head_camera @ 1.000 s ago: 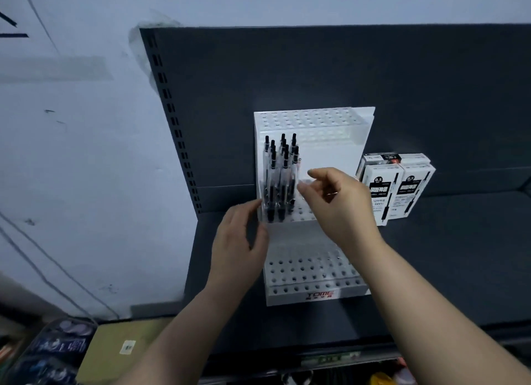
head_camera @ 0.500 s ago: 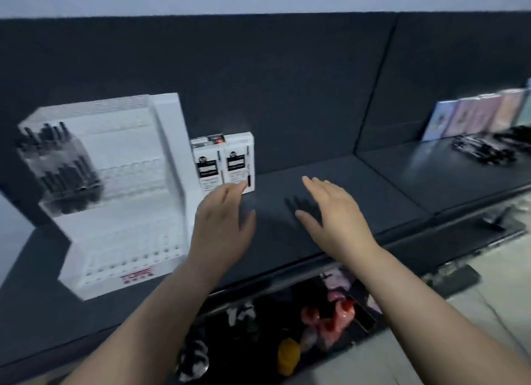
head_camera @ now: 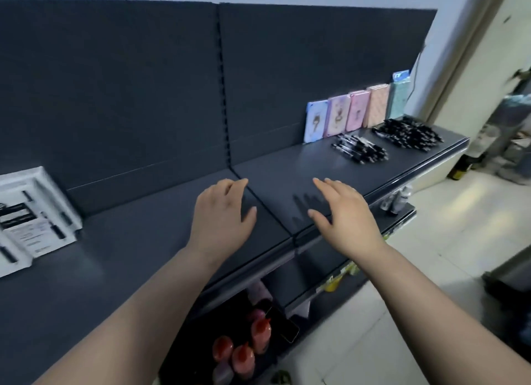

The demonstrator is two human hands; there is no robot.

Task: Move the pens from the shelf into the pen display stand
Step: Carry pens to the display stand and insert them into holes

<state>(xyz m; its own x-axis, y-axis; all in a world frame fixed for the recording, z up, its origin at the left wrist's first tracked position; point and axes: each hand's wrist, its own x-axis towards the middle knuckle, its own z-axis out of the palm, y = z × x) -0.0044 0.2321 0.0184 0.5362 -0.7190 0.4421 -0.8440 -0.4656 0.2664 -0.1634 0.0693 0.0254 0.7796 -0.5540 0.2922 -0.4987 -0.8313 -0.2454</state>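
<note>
Now left hand (head_camera: 222, 215) and right hand (head_camera: 344, 215) empty over shelf (head_camera: 129, 255)
Both palm-down, fingers straight and spread, gripping nothing, near front edge at the seam between two shelf boards. Pens (head_camera: 360, 150) in a loose black pile toward far right end of shelf, bigger pile (head_camera: 408, 133) beyond it by right edge, both well apart from hands. Pastel notebooks (head_camera: 356, 114) upright against back panel behind piles. Blurred white boxes (head_camera: 31, 220) at left edge
</note>
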